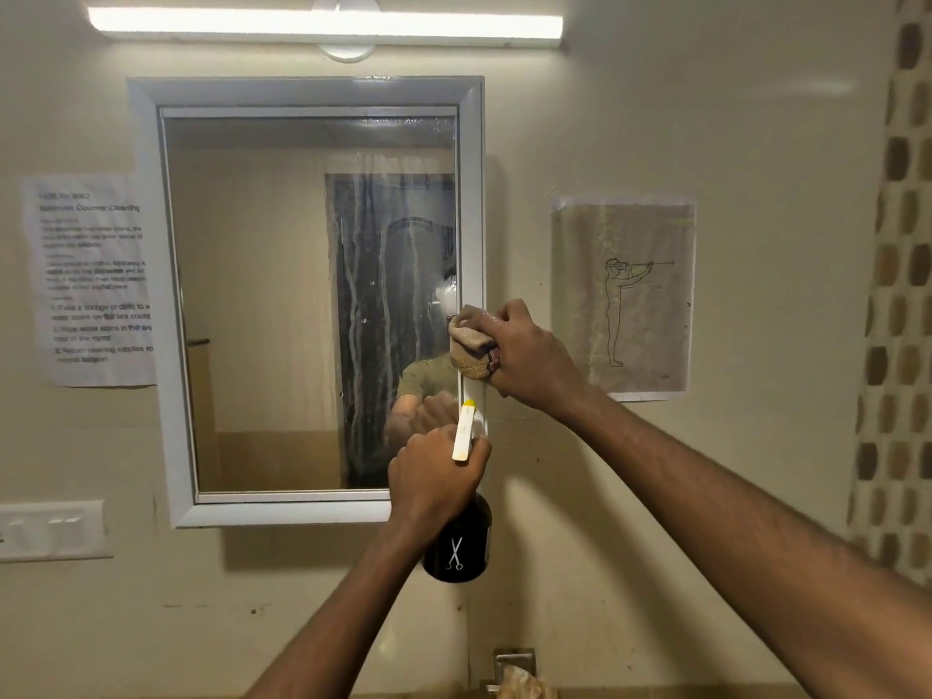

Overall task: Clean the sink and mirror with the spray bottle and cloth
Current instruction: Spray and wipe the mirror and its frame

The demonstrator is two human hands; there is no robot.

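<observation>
- Beige cloth (469,348), bunched up, is gripped in the right hand (524,355), whose fingers are curled tight round it; it is pressed against the right edge of the mirror (282,305), where glass meets the white frame (151,295).
- Left hand (436,476) grips the neck of a black spray bottle (458,542), fingers wrapped round it below the cream trigger head with its yellow tip; the bottle is upright, just before the frame's lower right corner and below the cloth.
- Wet streaks run down the right half of the glass.
- A scissors mark shows on the bottle.
- On the wall: a printed sheet (91,280) left of the mirror, a line drawing (625,300) to its right, a tube light (323,25) above, a switch plate (50,529) at lower left.
- A patterned curtain (897,295) hangs at the far right.
</observation>
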